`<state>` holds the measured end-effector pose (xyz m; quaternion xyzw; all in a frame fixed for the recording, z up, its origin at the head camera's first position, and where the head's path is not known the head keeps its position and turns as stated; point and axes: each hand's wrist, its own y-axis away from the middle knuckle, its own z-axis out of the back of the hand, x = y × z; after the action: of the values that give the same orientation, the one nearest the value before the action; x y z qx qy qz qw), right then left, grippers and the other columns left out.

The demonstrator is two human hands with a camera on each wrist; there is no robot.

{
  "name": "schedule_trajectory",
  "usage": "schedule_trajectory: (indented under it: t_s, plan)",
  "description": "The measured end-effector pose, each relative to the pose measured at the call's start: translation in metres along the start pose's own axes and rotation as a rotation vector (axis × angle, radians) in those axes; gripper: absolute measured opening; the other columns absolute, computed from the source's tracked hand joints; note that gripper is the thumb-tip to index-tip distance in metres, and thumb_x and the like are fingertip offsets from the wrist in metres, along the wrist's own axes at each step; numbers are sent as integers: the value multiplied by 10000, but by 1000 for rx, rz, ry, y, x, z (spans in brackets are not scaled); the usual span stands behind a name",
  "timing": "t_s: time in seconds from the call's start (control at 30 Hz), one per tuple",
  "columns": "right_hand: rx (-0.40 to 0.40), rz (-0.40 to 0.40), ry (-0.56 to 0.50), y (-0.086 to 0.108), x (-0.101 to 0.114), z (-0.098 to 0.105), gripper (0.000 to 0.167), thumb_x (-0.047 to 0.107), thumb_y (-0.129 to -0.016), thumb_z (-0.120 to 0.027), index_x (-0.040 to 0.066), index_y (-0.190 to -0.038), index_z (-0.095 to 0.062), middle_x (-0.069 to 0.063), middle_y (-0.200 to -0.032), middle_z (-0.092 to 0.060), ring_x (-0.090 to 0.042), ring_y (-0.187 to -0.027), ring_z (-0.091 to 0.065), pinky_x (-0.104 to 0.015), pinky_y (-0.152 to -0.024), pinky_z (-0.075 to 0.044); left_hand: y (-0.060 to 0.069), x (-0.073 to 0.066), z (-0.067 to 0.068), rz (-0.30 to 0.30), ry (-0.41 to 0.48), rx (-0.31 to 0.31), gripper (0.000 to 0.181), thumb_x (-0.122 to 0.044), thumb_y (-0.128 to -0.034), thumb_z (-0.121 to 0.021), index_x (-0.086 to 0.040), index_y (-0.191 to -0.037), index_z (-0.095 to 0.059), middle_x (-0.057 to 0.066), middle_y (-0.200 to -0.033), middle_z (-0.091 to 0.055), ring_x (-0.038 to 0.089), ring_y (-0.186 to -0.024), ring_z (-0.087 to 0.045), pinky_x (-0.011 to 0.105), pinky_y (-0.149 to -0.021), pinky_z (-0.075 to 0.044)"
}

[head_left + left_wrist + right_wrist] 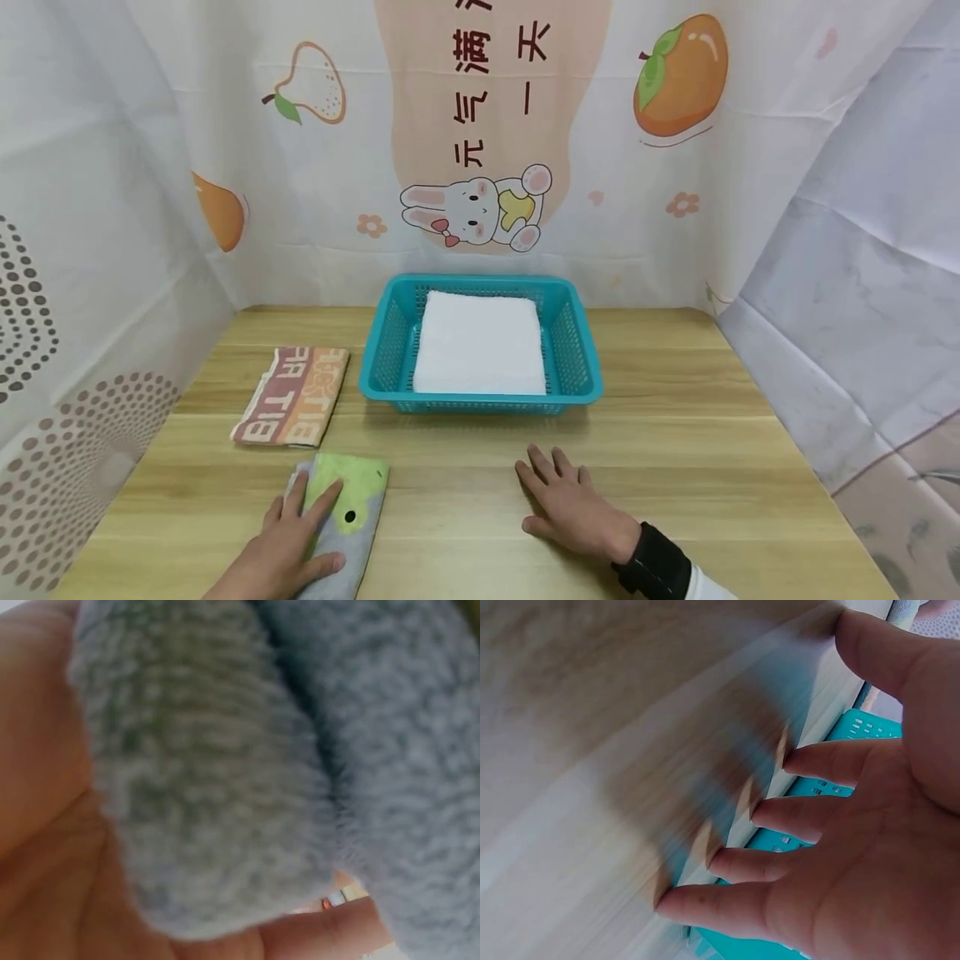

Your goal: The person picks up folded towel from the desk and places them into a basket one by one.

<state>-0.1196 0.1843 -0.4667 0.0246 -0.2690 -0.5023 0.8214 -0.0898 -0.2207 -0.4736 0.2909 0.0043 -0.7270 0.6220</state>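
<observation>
A folded grey and green cloth point(360, 517) lies at the front left of the table. My left hand point(281, 542) rests on it with fingers spread; in the left wrist view the thick grey fabric point(202, 772) fills the space before the palm point(45, 825). To the right, my right hand point(573, 508) lies on the bare wood, fingers spread and holding nothing. The right wrist view shows that hand point(840, 825) with its fingertips at the table surface.
A teal basket point(480, 400) with a folded white towel point(480, 346) inside stands at the back centre. Left of it lies a folded pink and orange cloth point(296, 396). The wooden table point(675, 433) is bordered by printed white curtains point(315, 192) behind and at both sides.
</observation>
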Motion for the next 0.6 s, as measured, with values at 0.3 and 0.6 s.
schedule_trajectory:
  t_s: [0.3,0.6]
  plan:
    - [-27,3,2,-2,1,2,701,387,-961,-642,60,-1524,-381,-223,-1604,-240,-545,-1435,-186,-775,-1004,-244,0,-5,4,-22,-22,-40,977,-545,-758,-772,-84,-1525,-378,443,-1526,-82,752,-1228,-251,648,-641,-501]
    - [-14,-18,1,-1,2,-2,707,386,-957,-651,73,-1528,-377,-208,-1613,-227,-522,-1449,-169,-765,-1025,-227,7,-7,2,-62,-51,-56,951,-564,-734,-770,-146,-1514,-423,374,-1563,-139,674,-1265,-326,651,-688,-498]
